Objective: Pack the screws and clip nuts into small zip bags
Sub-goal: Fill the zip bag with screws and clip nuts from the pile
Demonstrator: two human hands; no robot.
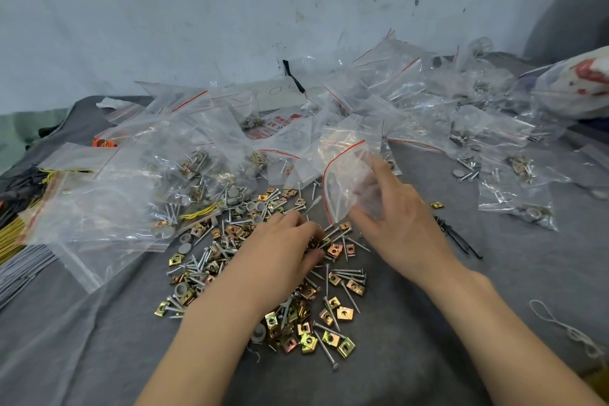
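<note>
Many filled bags lie behind; my right hand holds an empty zip bag, my left hand pinches clip nuts among many loose screws.

Fingertips of the left hand lie hidden among the screws, possibly pinching something unseen.

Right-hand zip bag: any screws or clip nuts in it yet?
No, the zip bag that the right hand holds shows only clear plastic, with no parts visible inside.
</note>
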